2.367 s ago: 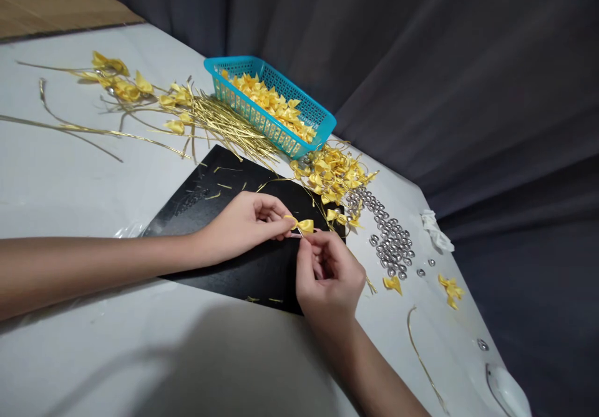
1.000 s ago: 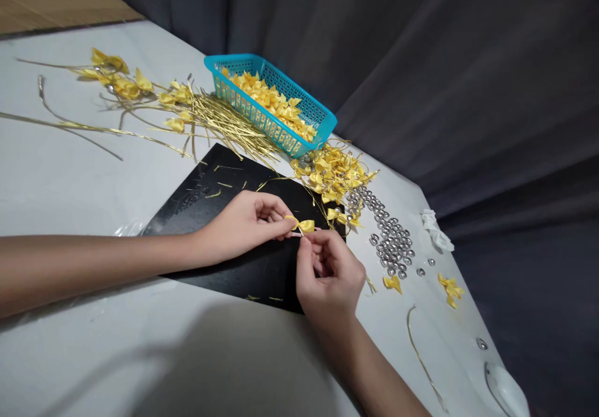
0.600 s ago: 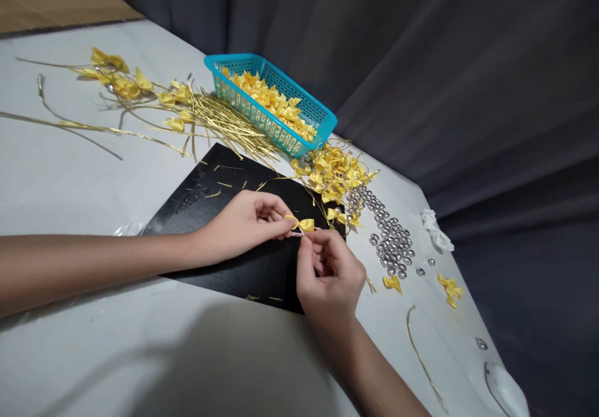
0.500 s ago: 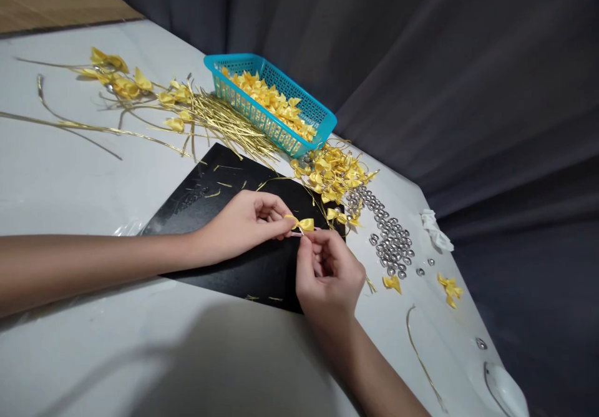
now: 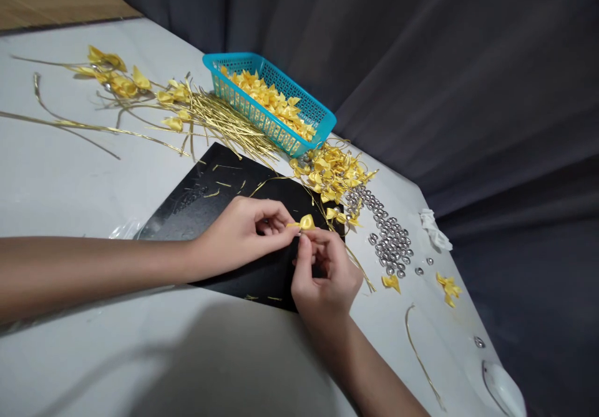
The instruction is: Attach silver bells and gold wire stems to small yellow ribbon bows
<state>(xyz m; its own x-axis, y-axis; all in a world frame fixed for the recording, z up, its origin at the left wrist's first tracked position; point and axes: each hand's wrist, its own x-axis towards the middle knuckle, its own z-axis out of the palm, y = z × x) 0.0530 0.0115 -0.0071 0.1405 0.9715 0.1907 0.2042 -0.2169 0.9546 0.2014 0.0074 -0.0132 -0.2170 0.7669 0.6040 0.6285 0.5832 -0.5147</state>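
A small yellow ribbon bow (image 5: 306, 221) is pinched between my two hands, above the black board (image 5: 243, 270). My left hand (image 5: 253, 230) has thumb and fingers closed on the bow's left side. My right hand (image 5: 327, 267) pinches at its lower right edge, thumb against forefinger. Whatever small part lies between the fingertips is mostly hidden. Just beyond my right hand, another yellow bow with gold cord (image 5: 341, 216) lies at the board's edge.
A blue basket (image 5: 327, 123) of yellow bows stands at the back, beside a bundle of gold cords (image 5: 229, 123). Yellow bows with cords (image 5: 334, 170) are heaped near silver rings (image 5: 393, 245) on the right. A white object (image 5: 504, 389) sits at the lower right.
The bow has turned between my fingers, and its right loop now points more upward. Both hands have shifted slightly, with my fingertips closer together.
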